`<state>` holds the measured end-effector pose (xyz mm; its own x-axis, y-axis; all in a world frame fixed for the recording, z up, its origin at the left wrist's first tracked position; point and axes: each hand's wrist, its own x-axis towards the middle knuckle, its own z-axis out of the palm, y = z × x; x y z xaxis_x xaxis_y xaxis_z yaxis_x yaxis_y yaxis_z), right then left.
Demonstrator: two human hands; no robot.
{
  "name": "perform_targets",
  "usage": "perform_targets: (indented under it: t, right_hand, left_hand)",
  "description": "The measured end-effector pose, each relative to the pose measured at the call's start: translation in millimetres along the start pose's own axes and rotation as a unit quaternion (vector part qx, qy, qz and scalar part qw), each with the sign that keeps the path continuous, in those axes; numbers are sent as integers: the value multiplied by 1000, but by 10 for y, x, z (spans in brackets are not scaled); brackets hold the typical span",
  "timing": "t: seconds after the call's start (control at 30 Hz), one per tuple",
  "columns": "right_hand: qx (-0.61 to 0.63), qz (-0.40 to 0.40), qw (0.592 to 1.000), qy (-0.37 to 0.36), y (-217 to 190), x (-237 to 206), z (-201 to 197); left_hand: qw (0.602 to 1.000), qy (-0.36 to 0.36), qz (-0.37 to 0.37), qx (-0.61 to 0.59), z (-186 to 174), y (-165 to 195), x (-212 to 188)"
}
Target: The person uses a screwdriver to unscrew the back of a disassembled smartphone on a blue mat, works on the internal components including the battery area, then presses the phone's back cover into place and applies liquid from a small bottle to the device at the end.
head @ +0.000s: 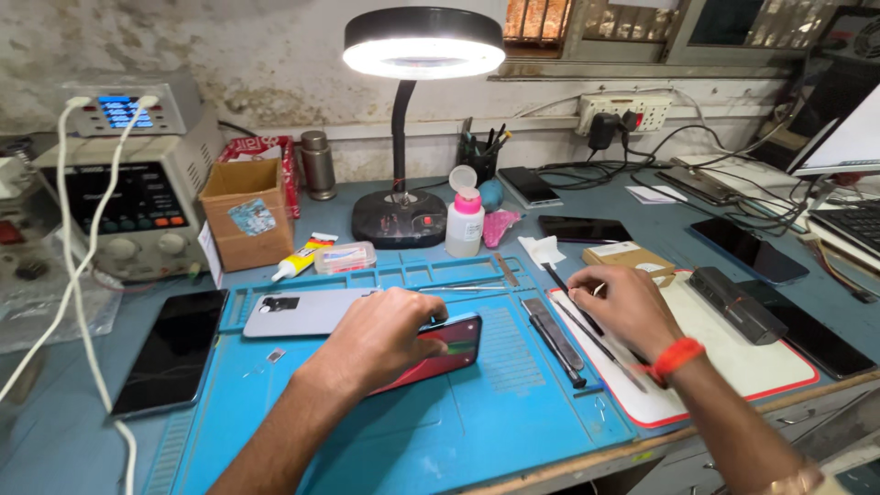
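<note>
Left hand [380, 337] clamped on red phone [449, 348] mid blue mat [458, 422], right hand [623, 307] pinching black tool [568, 291] over white pad [733, 362]

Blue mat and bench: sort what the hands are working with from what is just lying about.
In hand:
- red phone, held down by the left hand
- thin black tool, touched by the right hand
- blue mat

Lying about:
- grey phone
- black phone off the mat
- glue tube
- cardboard box
- ring lamp
- pink-capped bottle
</note>
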<state>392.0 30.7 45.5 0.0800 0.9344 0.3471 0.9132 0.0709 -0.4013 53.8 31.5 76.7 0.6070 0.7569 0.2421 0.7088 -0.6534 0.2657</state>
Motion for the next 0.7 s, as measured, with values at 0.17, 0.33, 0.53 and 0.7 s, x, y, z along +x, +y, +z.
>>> perform_targets:
  t: [0.17, 0.33, 0.53, 0.7]
  right_hand:
    - [-156, 51, 978, -125, 179, 370, 70]
    - [-230, 91, 952, -179, 136, 598, 137]
    - [-216, 113, 956, -164, 100, 570, 50]
    - [-57, 152, 979, -123, 171, 540, -210]
  left_hand:
    - [1000, -7, 5, 7, -45, -47, 84]
    - [997, 7, 1, -74, -12, -40, -62]
    - [994, 8, 18, -108, -61, 44, -129]
    - [995, -15, 14, -98, -86, 80, -168]
